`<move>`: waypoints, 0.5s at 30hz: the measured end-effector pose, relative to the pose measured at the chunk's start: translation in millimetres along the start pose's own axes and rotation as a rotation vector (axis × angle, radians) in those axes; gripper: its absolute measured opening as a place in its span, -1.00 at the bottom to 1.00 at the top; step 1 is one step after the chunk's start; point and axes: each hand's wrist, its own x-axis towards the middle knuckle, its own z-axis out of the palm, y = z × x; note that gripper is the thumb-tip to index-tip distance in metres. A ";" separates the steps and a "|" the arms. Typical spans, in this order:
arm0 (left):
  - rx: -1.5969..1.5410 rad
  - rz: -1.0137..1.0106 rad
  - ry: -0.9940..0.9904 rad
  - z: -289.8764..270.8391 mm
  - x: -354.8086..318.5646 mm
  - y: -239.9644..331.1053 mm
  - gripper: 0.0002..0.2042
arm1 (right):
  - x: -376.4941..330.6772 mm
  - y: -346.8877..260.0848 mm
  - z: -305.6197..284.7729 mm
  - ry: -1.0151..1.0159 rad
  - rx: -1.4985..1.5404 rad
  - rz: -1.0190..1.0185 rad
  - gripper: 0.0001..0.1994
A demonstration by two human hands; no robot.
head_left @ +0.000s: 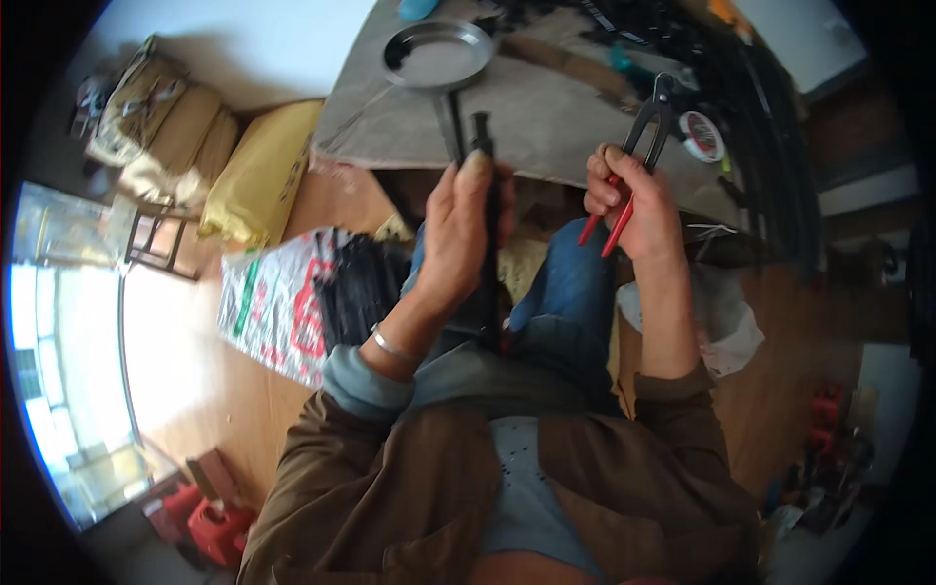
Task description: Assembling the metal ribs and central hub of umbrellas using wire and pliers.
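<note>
My left hand is closed round a long black rod-like part, which stands upright in front of my body with its narrow tip above the thumb. A second dark bar runs from beside that hand up to a round metal dish on the table; I cannot tell whether it is held or joined to the dish. In my right hand is a pair of pliers with red handles and dark jaws pointing up and away from me. Its handles sit between my fingers and palm, slightly apart.
The grey table bears a roll of tape and a pile of black parts. A white printed sack with black strips lies on the floor to the left, near a yellow sack. A white plastic bag is at the right.
</note>
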 end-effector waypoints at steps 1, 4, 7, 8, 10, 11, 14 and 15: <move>0.016 0.036 -0.034 -4.4 -0.1 -4.1 -0.60 | -2.9 15.2 8.6 -0.023 0.004 0.003 -0.83; 0.031 0.045 -0.052 -5.8 -6.7 2.3 -0.51 | -7.2 47.3 37.4 0.007 -0.033 -0.007 -0.83; 0.117 0.055 -0.080 -14.2 -11.5 6.3 -0.46 | -6.2 58.6 54.5 0.123 -0.142 -0.034 -0.86; 0.086 0.043 -0.080 -13.3 -14.0 6.9 -0.46 | -6.7 60.3 58.2 0.120 -0.146 -0.034 -0.86; 0.048 0.034 -0.083 -13.1 -16.3 8.0 -0.46 | -7.8 62.5 65.3 0.163 -0.214 -0.028 -0.86; 0.058 0.041 -0.077 -12.9 -17.2 8.1 -0.46 | -8.6 62.8 67.3 0.166 -0.220 -0.030 -0.86; 0.051 0.051 -0.098 -13.2 -17.0 6.4 -0.46 | -8.3 63.2 68.9 0.183 -0.241 -0.080 -0.87; 0.040 0.053 -0.121 -14.2 -16.7 6.0 -0.46 | -6.4 63.8 67.9 0.178 -0.296 -0.099 -0.87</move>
